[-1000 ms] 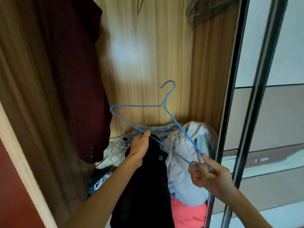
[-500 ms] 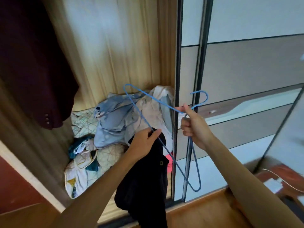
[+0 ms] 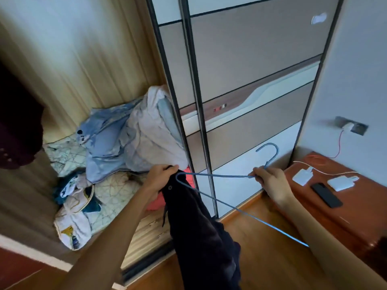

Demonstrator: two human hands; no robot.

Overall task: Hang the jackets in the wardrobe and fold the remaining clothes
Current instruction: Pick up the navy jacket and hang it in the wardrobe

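Both hands engaged. Left hand (image 3: 161, 180) clenches the top edge of the dark jacket (image 3: 201, 237), which hangs near centre before the open wardrobe (image 3: 94, 65). Right hand (image 3: 270, 181) pinches the blue hanger (image 3: 215, 176) at its neck, hook upward. Hanger shoulder tip lies leftward, just beside the left-hand grip; judged ready to enter the jacket.

Thin blue wire hanger (image 3: 217, 176), soft dark cloth jacket (image 3: 201, 231), glossy wood floor (image 3: 272, 258), reddish polished cabinet (image 3: 335, 216)

Red-brown counter (image 3: 345, 222) at right: black phone (image 3: 326, 195) lying flat, near two white chargers (image 3: 302, 176). Wall socket (image 3: 357, 128) above, white plug (image 3: 347, 126) in it, red cable (image 3: 340, 143) hanging down. Wooden floor (image 3: 261, 237).
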